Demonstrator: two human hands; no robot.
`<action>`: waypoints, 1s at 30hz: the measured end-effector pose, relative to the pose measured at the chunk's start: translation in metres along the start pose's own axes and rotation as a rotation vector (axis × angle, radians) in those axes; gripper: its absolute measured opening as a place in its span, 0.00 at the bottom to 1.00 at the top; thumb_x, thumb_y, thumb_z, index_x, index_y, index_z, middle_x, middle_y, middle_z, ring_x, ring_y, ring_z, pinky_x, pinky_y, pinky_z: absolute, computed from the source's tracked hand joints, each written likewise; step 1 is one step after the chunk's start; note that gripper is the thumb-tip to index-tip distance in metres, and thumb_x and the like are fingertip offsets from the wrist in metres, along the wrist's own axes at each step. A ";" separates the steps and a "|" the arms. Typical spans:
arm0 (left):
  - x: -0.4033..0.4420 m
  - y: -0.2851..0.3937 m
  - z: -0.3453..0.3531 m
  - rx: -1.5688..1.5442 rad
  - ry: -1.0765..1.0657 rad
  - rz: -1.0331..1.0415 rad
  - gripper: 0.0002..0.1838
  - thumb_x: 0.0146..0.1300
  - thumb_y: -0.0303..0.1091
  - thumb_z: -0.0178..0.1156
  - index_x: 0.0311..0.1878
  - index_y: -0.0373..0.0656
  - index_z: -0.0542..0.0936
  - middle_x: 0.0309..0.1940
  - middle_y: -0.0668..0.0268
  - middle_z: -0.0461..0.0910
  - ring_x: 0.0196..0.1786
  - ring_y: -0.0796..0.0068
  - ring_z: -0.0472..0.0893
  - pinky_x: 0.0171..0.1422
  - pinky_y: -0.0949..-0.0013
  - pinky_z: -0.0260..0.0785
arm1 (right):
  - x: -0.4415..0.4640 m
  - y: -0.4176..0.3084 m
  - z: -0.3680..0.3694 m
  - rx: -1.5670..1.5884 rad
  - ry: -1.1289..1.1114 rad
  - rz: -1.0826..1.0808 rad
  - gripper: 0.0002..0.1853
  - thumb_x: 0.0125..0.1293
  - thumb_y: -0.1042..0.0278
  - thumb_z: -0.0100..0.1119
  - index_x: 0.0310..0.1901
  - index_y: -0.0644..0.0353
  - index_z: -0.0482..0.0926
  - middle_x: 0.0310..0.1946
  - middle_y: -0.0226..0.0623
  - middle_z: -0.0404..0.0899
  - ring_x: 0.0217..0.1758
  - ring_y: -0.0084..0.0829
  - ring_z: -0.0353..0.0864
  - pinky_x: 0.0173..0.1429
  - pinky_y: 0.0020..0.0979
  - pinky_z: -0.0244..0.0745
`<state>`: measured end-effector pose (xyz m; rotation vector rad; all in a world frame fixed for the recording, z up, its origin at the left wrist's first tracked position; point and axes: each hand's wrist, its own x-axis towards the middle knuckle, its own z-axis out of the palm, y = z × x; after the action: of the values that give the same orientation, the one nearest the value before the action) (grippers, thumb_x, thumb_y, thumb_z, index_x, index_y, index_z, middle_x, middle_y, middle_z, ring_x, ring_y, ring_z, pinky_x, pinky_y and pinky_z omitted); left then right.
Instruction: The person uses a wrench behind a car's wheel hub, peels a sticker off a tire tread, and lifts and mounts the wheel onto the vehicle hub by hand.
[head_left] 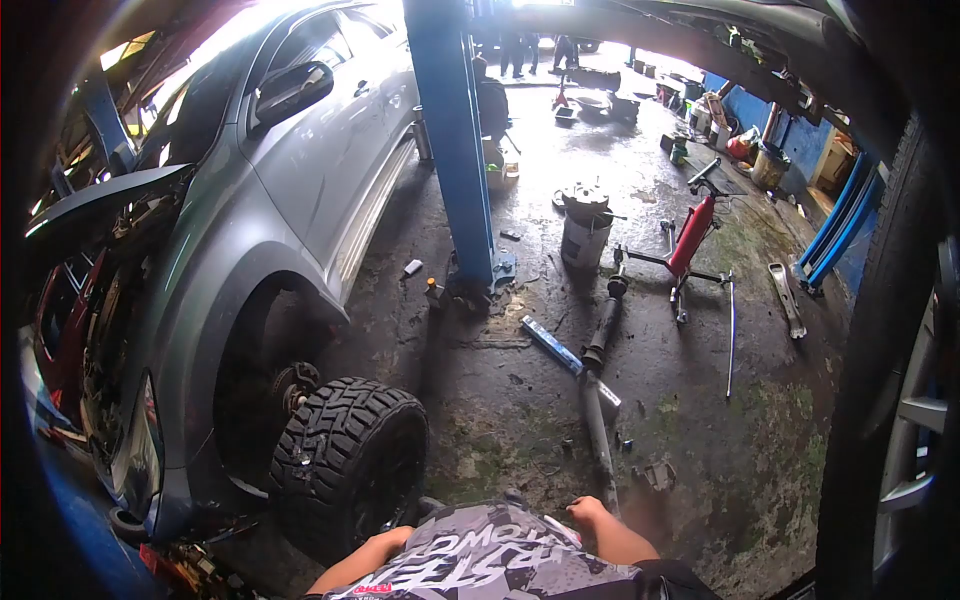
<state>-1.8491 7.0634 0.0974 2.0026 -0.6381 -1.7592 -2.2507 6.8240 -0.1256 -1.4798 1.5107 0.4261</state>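
Bucket point(580, 245), pale and grimy, stands on the floor well beyond my right hand point(585, 510), with round metal parts point(585, 197) piled over its mouth; from my remote view I can't see what lies deeper. Farther out from that hand, just right of the blue post point(450, 150), a small box point(503, 176) has contents too indistinct to name. Out to its far right, by the blue wall, a drum point(769, 167) has something at its top that I can't identify.

My right hand is curled near the patterned shirt point(490, 550); I can't tell whether it pinches anything. My left hand point(398, 537) is partly hidden at the shirt's other side, so its grip is unclear to me too. The knobby wheel point(345, 445) stands upright just ahead and left of the left hand. A long shaft point(597, 420) lies on the floor, its near end close to the right hand.
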 end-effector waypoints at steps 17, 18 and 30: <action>0.002 0.000 -0.002 -0.005 -0.011 0.011 0.27 0.59 0.52 0.65 0.52 0.38 0.84 0.52 0.56 0.85 0.54 0.68 0.81 0.57 0.58 0.71 | 0.001 -0.007 -0.004 0.041 -0.055 0.062 0.21 0.63 0.47 0.62 0.51 0.49 0.87 0.45 0.38 0.88 0.48 0.37 0.87 0.54 0.35 0.80; 0.002 0.000 -0.002 -0.004 -0.011 0.013 0.27 0.59 0.52 0.65 0.52 0.38 0.84 0.51 0.56 0.85 0.54 0.68 0.81 0.57 0.58 0.71 | 0.000 -0.007 -0.005 0.028 -0.043 0.043 0.21 0.63 0.47 0.62 0.51 0.49 0.87 0.45 0.38 0.88 0.48 0.37 0.87 0.54 0.35 0.80; 0.003 0.001 -0.002 0.009 -0.029 0.013 0.27 0.59 0.52 0.66 0.52 0.38 0.85 0.51 0.56 0.85 0.53 0.68 0.81 0.56 0.58 0.71 | 0.007 0.001 0.000 -0.034 -0.002 -0.047 0.21 0.63 0.46 0.61 0.51 0.48 0.87 0.50 0.41 0.86 0.54 0.41 0.85 0.59 0.37 0.78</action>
<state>-1.8468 7.0612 0.0956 1.9782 -0.6683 -1.7840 -2.2505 6.8199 -0.1317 -1.5381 1.4707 0.4270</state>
